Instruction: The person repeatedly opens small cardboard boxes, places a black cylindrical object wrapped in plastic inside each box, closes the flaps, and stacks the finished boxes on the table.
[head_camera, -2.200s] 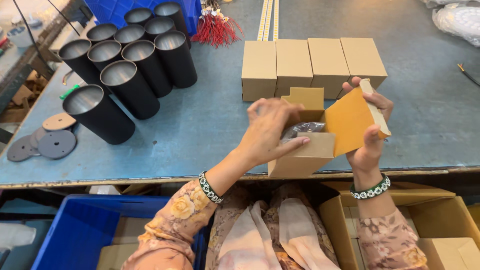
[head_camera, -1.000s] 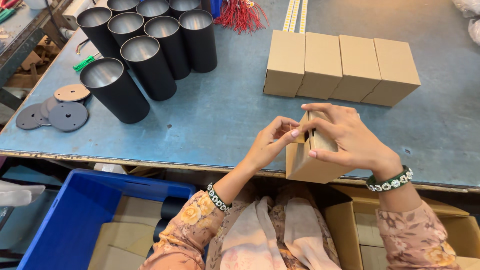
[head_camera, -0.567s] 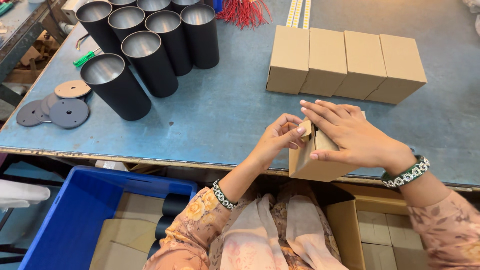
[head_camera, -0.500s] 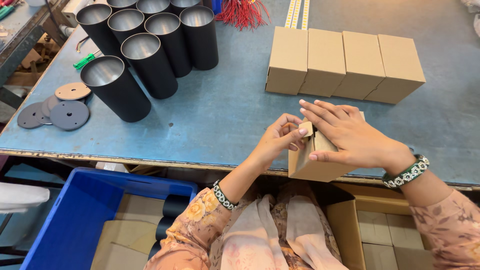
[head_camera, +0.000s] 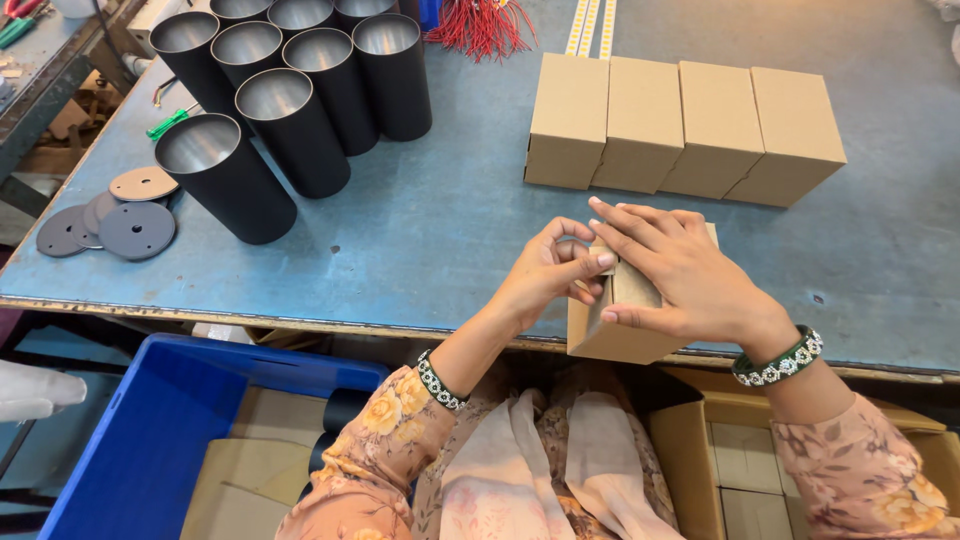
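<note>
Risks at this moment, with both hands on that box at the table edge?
1. The small cardboard box sits at the edge of the blue table, partly overhanging; a push from the right hand might tip it off.
2. The left hand pinches at the top flap; it may crease.
3. The black cylinders stand packed; an elbow swing could topple them.

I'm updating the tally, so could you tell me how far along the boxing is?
Done: four closed cardboard boxes stand in a row. In hand: the left hand and right hand press shut a fifth box. Left: seven black metal cylinders stand unboxed.
</note>
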